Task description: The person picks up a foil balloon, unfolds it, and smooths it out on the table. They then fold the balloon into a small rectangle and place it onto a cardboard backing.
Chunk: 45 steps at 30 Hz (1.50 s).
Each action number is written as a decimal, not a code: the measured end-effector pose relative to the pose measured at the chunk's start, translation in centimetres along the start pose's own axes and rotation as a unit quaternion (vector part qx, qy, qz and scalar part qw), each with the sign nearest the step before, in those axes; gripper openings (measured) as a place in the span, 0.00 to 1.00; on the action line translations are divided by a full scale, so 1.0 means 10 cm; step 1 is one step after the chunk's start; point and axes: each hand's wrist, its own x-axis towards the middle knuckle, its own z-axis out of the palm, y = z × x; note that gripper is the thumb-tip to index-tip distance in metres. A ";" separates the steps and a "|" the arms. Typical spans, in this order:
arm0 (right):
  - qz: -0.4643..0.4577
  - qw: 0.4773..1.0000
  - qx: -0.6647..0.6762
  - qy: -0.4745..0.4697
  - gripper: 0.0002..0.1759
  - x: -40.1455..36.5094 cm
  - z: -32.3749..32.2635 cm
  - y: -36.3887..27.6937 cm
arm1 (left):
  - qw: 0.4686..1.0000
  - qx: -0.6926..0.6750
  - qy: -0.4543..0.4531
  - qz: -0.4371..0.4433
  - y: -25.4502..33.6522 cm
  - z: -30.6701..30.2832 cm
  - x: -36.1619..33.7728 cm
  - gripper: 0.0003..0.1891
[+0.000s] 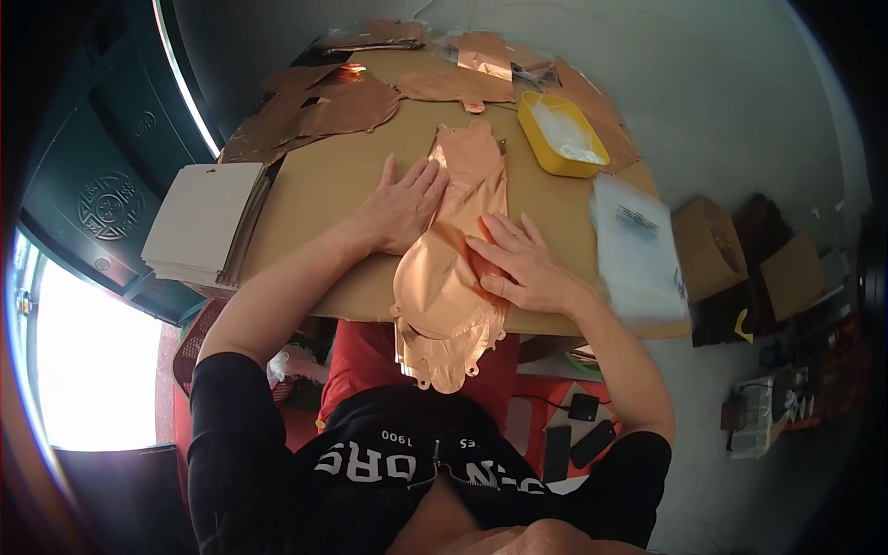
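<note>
A long stack of shiny copper-coloured foil pieces (442,268) lies in front of me, with rounded, tabbed outlines. Its near end hangs past the table's front edge above my lap. My left hand (404,205) rests flat along the left side of the stack, fingers stretched out and fingertips touching the foil. On the right side, my right hand (523,264) lies with fingers spread, partly over the foil's edge. Neither hand is closed around anything. The surface between the hands is creased and reflective.
More copper-coloured foil pieces (347,106) lie at the back left of the cardboard-topped table (310,199). A yellow tray (569,166) holds white items at the back right, near clear plastic bags (638,250). White cards (203,217) are stacked on the left. Open cardboard boxes (708,245) stand right.
</note>
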 end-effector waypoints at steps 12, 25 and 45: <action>0.022 0.999 -0.007 0.034 0.48 0.33 0.24 -0.20 | 0.998 -0.053 -0.034 -0.008 0.04 -0.14 -0.02 0.48; -0.007 0.997 -0.061 0.046 0.61 0.30 0.28 -0.19 | 0.998 -0.048 -0.039 -0.013 0.04 -0.12 -0.03 0.52; -0.016 0.997 -0.066 0.046 0.52 0.28 0.22 -0.24 | 0.932 -0.322 -0.017 0.167 -0.22 -0.64 -0.46 0.33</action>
